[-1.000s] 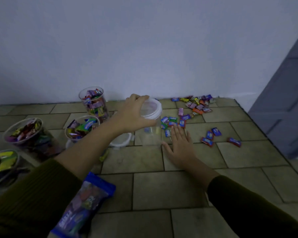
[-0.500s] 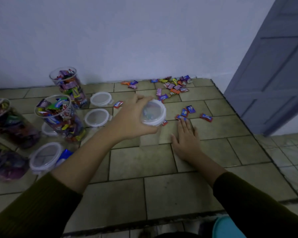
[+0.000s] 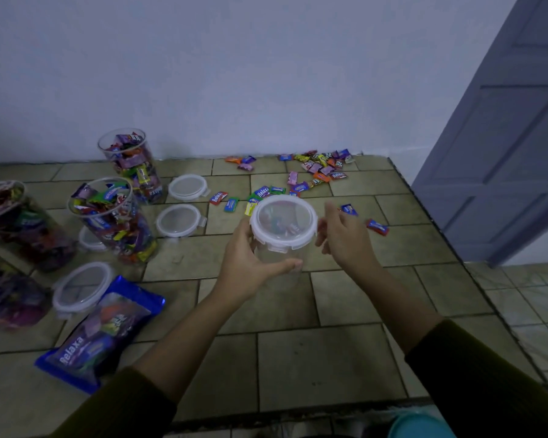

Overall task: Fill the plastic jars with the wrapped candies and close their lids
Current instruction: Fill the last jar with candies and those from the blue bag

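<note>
The left hand (image 3: 249, 263) curls its fingers (image 3: 245, 231) round a lidded jar (image 3: 283, 216) holding few candies (image 3: 290, 228); the right hand (image 3: 345, 241) hovers beside, fingers loosely spread; nearby open jars (image 3: 114, 216) are full

Light: dim, cool violet-blue cast; diffuse, source not evident.
Shadows: faint, soft-edged.
Glare: weak sheen on the blue candy bag (image 3: 98, 330) and the clear lid (image 3: 283, 221).
Blur: right hand (image 3: 342, 238) smeared; jars (image 3: 16, 222) at the left edge soft, colours muddy.
Distortion: wide-angle; counter (image 3: 329, 358) tile joints bow, door (image 3: 503, 137) leans inward at the right edge.
</note>
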